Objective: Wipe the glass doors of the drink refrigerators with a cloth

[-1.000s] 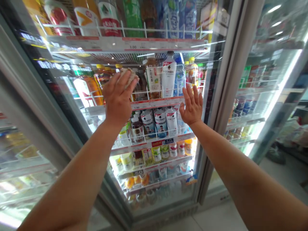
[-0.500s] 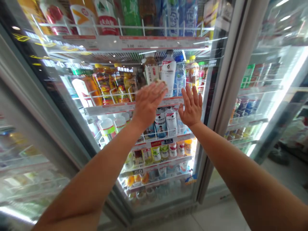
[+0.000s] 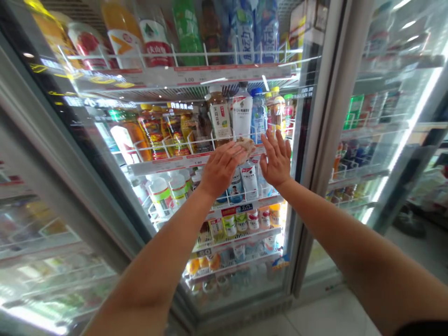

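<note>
Cloth [image 3: 247, 146] lay against the glass door [image 3: 250, 290], beneath the close-set fingers of the left hand [image 3: 219, 171] and projecting toward the right hand [image 3: 276, 161], whose fingers stood apart just beside it.

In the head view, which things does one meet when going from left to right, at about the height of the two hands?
Left metal door frame → left hand → beige cloth → right hand → right metal door frame.
</note>
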`<state>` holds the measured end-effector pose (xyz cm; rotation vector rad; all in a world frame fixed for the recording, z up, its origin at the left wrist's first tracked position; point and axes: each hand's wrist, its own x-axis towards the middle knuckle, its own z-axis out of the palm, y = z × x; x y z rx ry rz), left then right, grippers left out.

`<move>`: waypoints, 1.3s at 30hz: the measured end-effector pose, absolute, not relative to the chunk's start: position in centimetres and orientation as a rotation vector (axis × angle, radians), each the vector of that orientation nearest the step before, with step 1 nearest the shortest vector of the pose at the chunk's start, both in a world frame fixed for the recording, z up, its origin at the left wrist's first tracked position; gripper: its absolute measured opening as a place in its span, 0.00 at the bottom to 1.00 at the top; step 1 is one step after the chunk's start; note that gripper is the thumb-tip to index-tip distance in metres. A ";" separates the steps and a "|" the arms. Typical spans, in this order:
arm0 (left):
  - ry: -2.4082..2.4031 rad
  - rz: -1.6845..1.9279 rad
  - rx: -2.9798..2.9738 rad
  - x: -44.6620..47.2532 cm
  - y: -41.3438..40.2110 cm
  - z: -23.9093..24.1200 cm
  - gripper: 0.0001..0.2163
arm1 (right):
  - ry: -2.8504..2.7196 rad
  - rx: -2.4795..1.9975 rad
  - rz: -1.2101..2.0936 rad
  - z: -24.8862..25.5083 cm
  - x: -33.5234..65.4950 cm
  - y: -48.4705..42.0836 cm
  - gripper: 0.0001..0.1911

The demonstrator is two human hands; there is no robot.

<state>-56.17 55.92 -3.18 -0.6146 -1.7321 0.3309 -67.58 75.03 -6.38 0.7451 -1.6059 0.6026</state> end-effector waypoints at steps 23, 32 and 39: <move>-1.872 0.235 0.070 -44.6 43.4 -13.5 0.31 | -1.540 1.250 0.315 -11.3 -65.8 80.0 0.24; -1.825 0.194 0.146 -46.2 42.9 -16.2 0.30 | -1.490 1.331 0.308 -15.5 -64.5 76.9 0.26; -1.879 0.175 0.208 -46.0 42.9 -16.1 0.29 | -1.469 1.009 0.650 -12.0 -65.0 75.8 0.27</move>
